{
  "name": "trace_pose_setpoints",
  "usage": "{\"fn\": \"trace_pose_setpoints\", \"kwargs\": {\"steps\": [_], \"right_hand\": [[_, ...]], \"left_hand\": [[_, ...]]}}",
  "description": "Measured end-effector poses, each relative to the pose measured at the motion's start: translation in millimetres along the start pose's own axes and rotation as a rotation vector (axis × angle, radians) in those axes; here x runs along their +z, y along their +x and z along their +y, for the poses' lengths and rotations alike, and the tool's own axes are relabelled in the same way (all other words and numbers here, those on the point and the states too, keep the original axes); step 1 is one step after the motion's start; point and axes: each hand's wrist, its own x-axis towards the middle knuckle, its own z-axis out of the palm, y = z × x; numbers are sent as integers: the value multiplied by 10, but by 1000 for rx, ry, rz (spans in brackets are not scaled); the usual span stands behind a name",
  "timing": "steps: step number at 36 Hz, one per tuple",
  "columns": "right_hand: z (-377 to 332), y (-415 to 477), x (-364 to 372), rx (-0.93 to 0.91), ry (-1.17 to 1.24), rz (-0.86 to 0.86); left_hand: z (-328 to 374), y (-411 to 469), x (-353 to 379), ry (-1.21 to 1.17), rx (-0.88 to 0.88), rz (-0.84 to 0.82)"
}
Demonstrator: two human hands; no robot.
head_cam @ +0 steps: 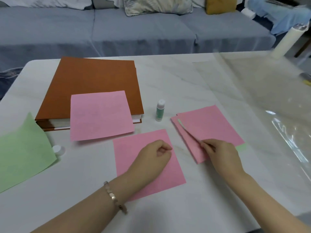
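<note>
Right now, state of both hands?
Left hand: closed, fingers curled, resting on the single pink sheet, nothing visibly held.
Right hand: closed, pinching the top pink sheet of the paper stack.

A single pink sheet [131,148] lies flat at lower centre of the frame. Right of it rests a fanned pink stack [190,147], its top sheet [210,125] lifted along the left edge.
</note>
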Motion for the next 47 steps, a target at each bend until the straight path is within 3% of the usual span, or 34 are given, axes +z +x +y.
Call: {"fn": "trace_pose_setpoints", "kwargs": {"steps": [7,11,14,18,21,33,39,44,47], "right_hand": [[-89,-111,-69,17,121,-11],[-223,-225,-193,-44,169,17],[-297,-316,-228,-90,206,-21],[-332,-362,-264,-81,273,-38],[-324,-319,-296,-5,391,-37],[-205,-217,-348,61,316,-19],[-163,-216,-547,25,270,257],[-354,-304,-705,-137,393,331],[-528,-360,-749,-124,615,265]], "left_hand": [[256,299,354,-344,-318,-66],[402,335,508,-568,-362,-141],[398,373,574,-719,-405,-94],[317,418,579,-662,-374,22],[319,395,545,-675,-313,-17],[365,418,620,-710,-297,-168],[471,498,620,-550,-328,-91],[540,445,469,-353,-160,75],[529,314,262,-658,-241,52]]}}
